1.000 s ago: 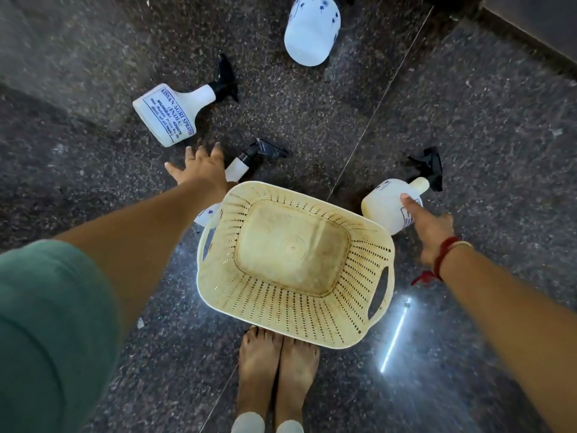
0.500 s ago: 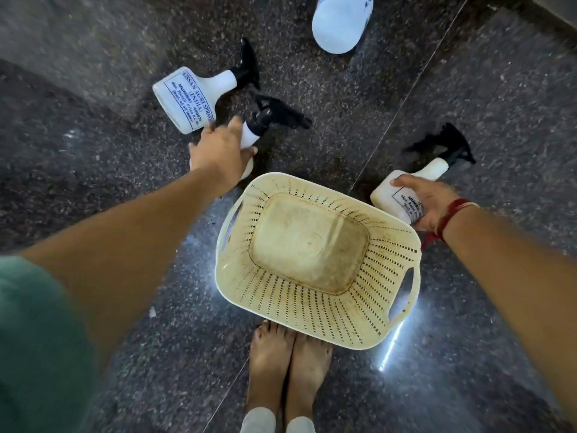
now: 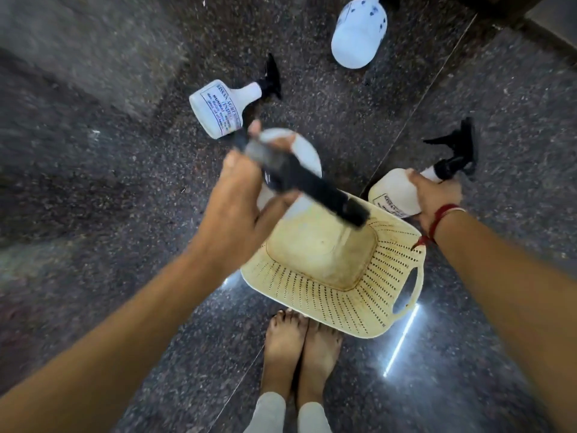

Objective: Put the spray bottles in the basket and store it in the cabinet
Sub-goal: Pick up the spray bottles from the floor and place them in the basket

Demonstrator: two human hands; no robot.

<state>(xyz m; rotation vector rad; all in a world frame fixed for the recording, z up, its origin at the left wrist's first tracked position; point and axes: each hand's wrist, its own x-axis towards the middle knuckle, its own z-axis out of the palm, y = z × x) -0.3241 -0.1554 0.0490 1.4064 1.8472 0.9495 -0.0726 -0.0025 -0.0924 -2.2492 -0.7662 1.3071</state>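
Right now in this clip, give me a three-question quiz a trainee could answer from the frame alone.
1. True or false: the basket already holds a spray bottle.
2. How many spray bottles lie on the floor untouched? A) one B) two C) three
3. Which hand wears the red thread?

Key:
1. False; its inside is bare.
2. B; the labelled bottle and the far bottle.
3. The right hand, gripping a bottle; the left hand lifts another bottle above the basket.

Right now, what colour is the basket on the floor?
The basket is pale cream-yellow plastic with brownish staining on its bottom, seen best in the head view.
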